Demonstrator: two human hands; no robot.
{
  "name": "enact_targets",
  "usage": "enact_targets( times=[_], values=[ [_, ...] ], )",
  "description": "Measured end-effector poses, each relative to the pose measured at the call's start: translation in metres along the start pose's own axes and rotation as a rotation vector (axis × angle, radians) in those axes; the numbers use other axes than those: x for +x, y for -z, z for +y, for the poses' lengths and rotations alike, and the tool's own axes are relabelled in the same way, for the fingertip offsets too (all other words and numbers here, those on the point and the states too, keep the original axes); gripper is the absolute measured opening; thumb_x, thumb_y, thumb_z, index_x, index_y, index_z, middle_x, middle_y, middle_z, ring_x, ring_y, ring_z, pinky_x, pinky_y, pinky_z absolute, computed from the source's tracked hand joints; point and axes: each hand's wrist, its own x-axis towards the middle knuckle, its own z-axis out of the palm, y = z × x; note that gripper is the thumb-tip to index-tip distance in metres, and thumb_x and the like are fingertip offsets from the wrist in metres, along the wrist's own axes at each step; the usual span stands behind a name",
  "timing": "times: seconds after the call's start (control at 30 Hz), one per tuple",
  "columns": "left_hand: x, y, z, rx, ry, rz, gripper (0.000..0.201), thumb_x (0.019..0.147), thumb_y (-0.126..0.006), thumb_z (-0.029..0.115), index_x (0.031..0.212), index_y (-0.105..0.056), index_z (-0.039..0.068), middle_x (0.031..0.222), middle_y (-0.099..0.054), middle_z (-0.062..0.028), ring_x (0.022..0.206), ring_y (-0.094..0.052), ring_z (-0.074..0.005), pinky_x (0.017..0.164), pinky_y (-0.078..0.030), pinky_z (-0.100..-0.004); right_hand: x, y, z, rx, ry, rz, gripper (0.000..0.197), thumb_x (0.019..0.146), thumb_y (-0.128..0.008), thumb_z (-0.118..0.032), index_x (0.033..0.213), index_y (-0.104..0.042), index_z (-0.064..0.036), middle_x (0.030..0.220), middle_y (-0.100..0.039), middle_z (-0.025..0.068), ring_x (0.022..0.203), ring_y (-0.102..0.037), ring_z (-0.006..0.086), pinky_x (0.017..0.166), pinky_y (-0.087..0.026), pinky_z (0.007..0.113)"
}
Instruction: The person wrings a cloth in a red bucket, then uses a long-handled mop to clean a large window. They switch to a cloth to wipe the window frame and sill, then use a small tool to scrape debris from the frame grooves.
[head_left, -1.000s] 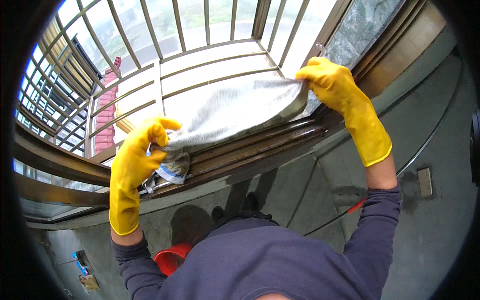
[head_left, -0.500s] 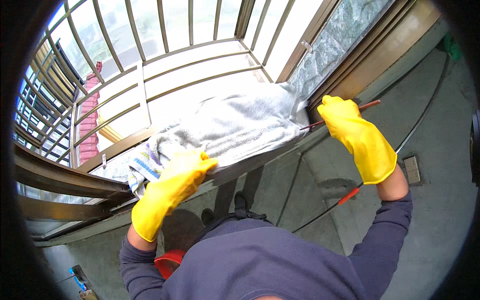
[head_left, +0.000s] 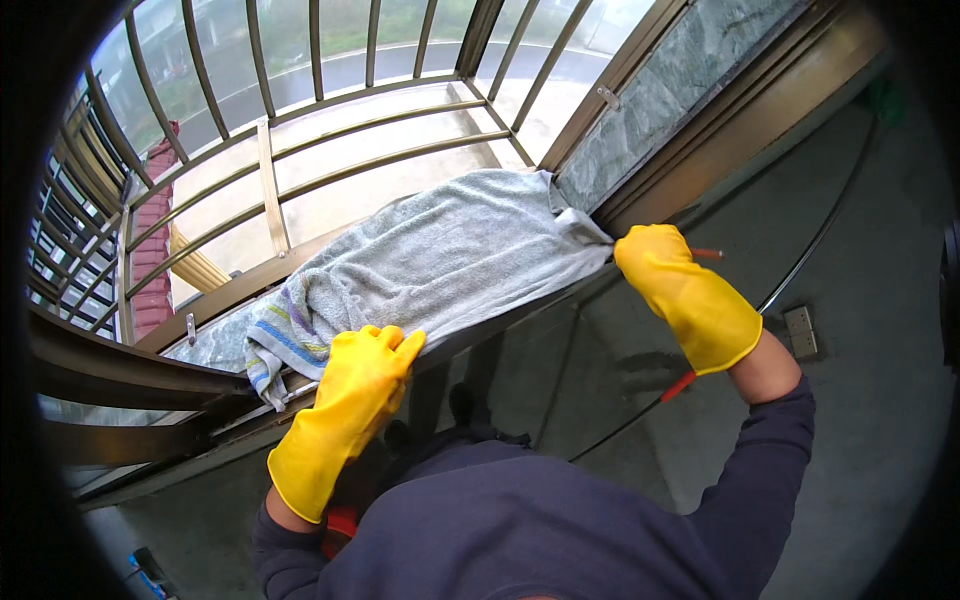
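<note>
A grey towel (head_left: 450, 240) with a blue and yellow striped end is spread over the window sill track. At the towel's near edge, my left hand (head_left: 350, 400) in a yellow rubber glove is closed, pinching the cloth. My right hand (head_left: 685, 295), also gloved in yellow, is a fist beside the towel's right corner. It grips a thin rod-like tool (head_left: 708, 254); a reddish-brown end sticks out to the right of the glove. The tool's other end is hidden by the fist and the cloth.
Curved metal window bars (head_left: 340, 185) stand beyond the sill. A brown sliding frame (head_left: 720, 165) with a marbled stone strip (head_left: 660, 110) rises at the right. A black cable (head_left: 830, 225) crosses near a wall socket (head_left: 801, 332). Part of a red container (head_left: 340, 528) shows beside my left arm.
My right hand has moved slightly left and down to the towel's corner, and the rod's thin shaft no longer shows. My left hand stays at the near edge. The outside glare has dimmed.
</note>
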Motion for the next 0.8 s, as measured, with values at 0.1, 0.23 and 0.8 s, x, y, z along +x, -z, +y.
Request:
enact_targets(
  times=[0.1, 0.23, 0.8],
  values=[
    [0.002, -0.009, 0.005, -0.108, 0.01, -0.032, 0.037, 0.074, -0.066, 0.012, 0.11, -0.062, 0.007, 0.096, -0.063, -0.0107, 0.087, -0.059, -0.0311, 0.076, -0.046, -0.0417, 0.005, -0.007, -0.009, -0.032, -0.068, -0.007, 0.042, 0.055, -0.08, -0.004, 0.096, -0.074, -0.0108, 0.1, -0.071, 0.0133, 0.094, -0.069, 0.0288, 0.07, -0.054, 0.038],
    [0.009, -0.018, 0.004, -0.123, 0.131, 0.097, 0.046, 0.069, -0.069, 0.011, 0.114, -0.061, 0.003, 0.108, -0.061, -0.0164, 0.094, -0.059, -0.0372, 0.081, -0.047, -0.0429, 0.024, -0.07, -0.015, 0.02, -0.129, 0.456, 0.018, 0.07, -0.068, -0.01, 0.087, -0.068, -0.006, 0.085, -0.068, 0.0121, 0.075, -0.068, 0.0282, 0.06, -0.053, 0.04],
    [0.003, -0.02, -0.013, -0.171, 0.081, 0.038, 0.049, 0.069, -0.066, 0.012, 0.116, -0.059, 0.006, 0.105, -0.061, -0.0138, 0.091, -0.057, -0.0361, 0.078, -0.045, -0.0432, -0.014, -0.023, -0.091, 0.045, 0.026, 0.594, 0.033, 0.063, -0.073, -0.014, 0.089, -0.053, -0.0082, 0.072, -0.057, 0.0077, 0.063, -0.061, 0.0234, 0.052, -0.049, 0.04]
  ],
)
